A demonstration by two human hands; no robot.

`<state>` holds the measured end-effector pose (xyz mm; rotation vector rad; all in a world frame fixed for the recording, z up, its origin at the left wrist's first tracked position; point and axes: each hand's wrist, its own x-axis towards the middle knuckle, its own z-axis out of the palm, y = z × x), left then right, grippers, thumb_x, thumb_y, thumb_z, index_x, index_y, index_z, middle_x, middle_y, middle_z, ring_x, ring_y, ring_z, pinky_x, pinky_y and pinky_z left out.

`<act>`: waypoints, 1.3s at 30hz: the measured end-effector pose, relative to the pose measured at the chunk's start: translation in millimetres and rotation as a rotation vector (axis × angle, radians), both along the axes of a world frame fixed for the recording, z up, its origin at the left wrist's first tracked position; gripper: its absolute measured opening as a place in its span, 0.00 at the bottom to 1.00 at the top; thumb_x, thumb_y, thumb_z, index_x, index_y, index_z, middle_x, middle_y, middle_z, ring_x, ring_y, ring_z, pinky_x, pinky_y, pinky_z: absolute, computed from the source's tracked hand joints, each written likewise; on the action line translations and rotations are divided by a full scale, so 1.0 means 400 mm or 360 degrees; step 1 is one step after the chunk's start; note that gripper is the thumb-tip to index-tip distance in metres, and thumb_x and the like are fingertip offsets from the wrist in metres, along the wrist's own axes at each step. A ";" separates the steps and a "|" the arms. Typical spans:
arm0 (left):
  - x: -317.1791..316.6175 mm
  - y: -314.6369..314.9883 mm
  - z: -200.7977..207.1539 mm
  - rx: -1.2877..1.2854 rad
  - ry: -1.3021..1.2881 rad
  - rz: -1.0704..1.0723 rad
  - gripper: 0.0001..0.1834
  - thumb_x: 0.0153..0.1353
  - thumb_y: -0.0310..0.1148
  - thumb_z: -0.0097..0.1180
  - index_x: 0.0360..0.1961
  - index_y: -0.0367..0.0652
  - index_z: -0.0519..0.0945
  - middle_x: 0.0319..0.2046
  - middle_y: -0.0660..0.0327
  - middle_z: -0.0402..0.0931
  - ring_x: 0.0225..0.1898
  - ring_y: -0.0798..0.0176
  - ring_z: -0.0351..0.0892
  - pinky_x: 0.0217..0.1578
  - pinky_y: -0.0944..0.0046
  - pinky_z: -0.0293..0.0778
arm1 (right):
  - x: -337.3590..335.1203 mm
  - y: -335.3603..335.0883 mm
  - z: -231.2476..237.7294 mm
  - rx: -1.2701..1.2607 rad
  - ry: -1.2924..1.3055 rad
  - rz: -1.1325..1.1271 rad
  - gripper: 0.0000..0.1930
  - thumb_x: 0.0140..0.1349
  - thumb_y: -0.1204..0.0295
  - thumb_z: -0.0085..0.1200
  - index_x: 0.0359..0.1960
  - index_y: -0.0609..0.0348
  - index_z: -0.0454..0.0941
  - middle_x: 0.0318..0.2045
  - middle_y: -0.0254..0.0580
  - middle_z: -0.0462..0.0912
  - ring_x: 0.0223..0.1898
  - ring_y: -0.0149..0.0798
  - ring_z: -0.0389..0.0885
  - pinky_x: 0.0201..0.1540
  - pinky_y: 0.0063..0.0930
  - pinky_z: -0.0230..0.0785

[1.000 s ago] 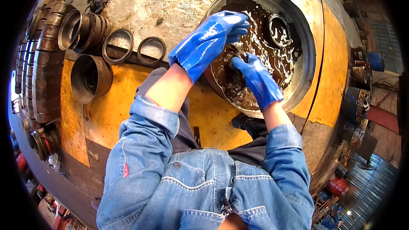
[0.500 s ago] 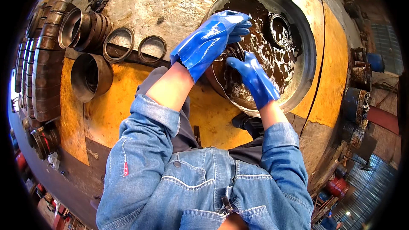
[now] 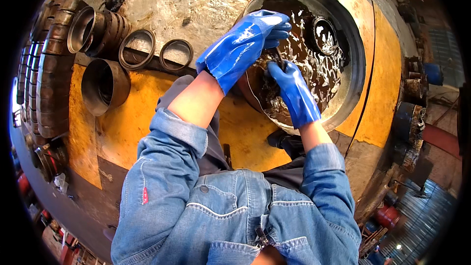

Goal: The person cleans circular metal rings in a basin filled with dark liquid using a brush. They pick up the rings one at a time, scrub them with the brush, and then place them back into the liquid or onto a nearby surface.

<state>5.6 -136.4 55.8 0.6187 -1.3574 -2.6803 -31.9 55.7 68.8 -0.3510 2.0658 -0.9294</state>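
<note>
Both my hands wear blue rubber gloves and work inside a round metal basin (image 3: 354,44) full of dark brown liquid. My left hand (image 3: 248,41) curls over a dark metal part (image 3: 269,61) at the basin's near rim. My right hand (image 3: 290,88) grips the same part from below, fingers closed on it. The part is mostly hidden by the gloves and the liquid. A metal ring (image 3: 325,34) lies half sunk in the liquid farther back.
Two flat metal rings (image 3: 137,48) (image 3: 176,55) lie on the ground at the left. A short rusty cylinder (image 3: 104,86) and stacked ringed tubes (image 3: 93,29) stand beside them. Yellow sheet (image 3: 127,127) covers the ground. Rusty parts (image 3: 409,118) pile at the right.
My two hands have shifted slightly within the basin, the right hand drawing a little nearer the rim. Both stay on the part in the liquid.
</note>
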 end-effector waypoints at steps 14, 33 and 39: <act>-0.006 0.006 0.008 0.0033 -0.0031 -0.0046 0.20 0.74 0.47 0.60 0.58 0.48 0.81 0.51 0.62 0.87 0.51 0.64 0.86 0.51 0.59 0.79 | 0.010 0.023 -0.028 -0.0094 0.0070 -0.0098 0.16 0.72 0.65 0.58 0.54 0.61 0.84 0.40 0.40 0.87 0.40 0.35 0.82 0.47 0.31 0.74; -0.003 -0.030 0.023 0.0066 0.0022 0.0114 0.18 0.78 0.45 0.52 0.61 0.49 0.80 0.56 0.60 0.86 0.55 0.62 0.85 0.54 0.59 0.80 | -0.045 0.153 -0.135 -0.0153 -0.0290 0.0115 0.20 0.66 0.63 0.65 0.54 0.63 0.84 0.43 0.39 0.89 0.43 0.29 0.84 0.49 0.25 0.73; -0.004 -0.021 0.025 -0.0037 -0.0046 0.0060 0.20 0.78 0.45 0.52 0.62 0.48 0.79 0.56 0.59 0.85 0.55 0.62 0.85 0.54 0.60 0.80 | -0.051 0.090 -0.079 -0.0034 0.0469 0.0402 0.20 0.66 0.61 0.61 0.51 0.63 0.84 0.37 0.44 0.86 0.38 0.39 0.83 0.48 0.32 0.75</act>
